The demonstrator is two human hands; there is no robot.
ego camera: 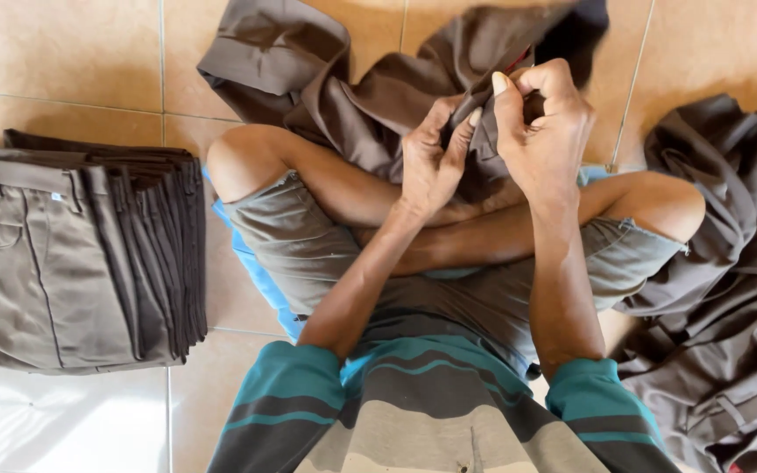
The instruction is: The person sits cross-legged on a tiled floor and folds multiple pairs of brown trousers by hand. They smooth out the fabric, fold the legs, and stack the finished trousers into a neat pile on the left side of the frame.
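Tiled floor (72, 52), both hands (484, 144) pinching brown garment (352, 96)

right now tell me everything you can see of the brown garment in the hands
The brown woven-fabric garment is rumpled and unfolded, draped over the crossed bare legs and spilling onto the tan tiled floor ahead. A stitched, waistband-like edge shows at its far left. The left hand and right hand both pinch one bunched fold near its top, fingers closed on the cloth. A dark patch shows at its upper right.
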